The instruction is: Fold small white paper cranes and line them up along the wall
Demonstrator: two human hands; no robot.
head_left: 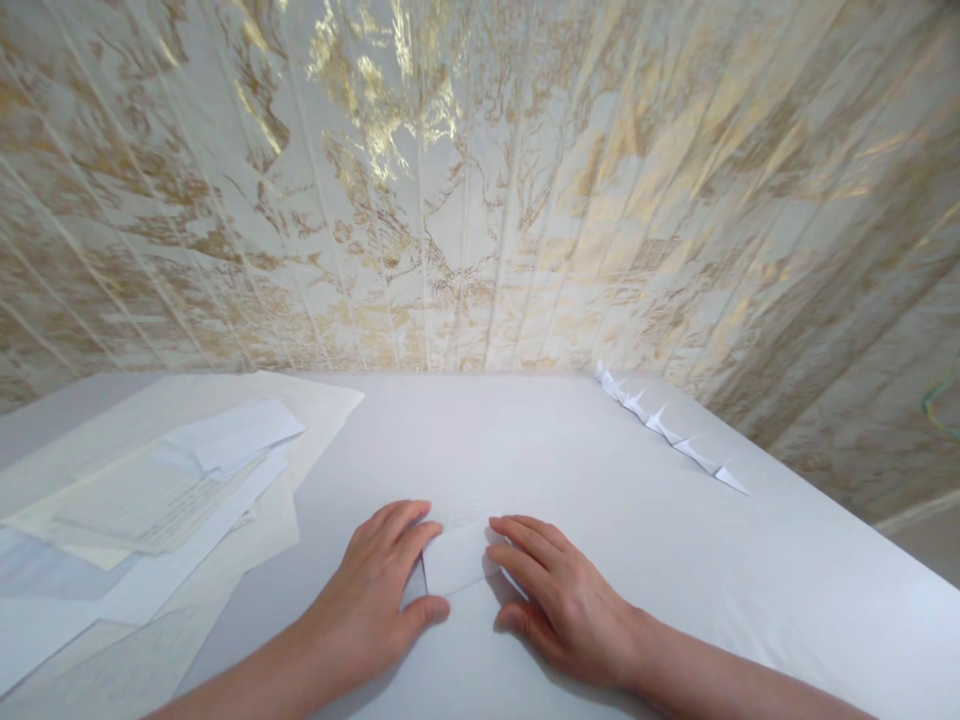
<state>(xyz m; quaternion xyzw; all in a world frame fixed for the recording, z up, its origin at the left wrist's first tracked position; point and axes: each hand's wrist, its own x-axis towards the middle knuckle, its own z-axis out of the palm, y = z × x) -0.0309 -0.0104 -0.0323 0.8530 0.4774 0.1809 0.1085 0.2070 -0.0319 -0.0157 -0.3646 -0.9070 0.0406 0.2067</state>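
Note:
A small white piece of paper [459,558] lies flat on the white table between my hands, near the front. My left hand [394,590] rests at its left edge, fingers apart, with the thumb at the lower left corner and the fingertips at the upper left. On the other side, my right hand [559,595] touches the paper's right edge with its fingertips, and its thumb is spread away below. Neither hand is closed round the paper.
Loose sheets and folded papers [225,490] overlap on the left of the white table [465,430]. A row of small folded white paper pieces [660,425] runs diagonally at the back right. Behind stands a wall with gold patterns [450,200].

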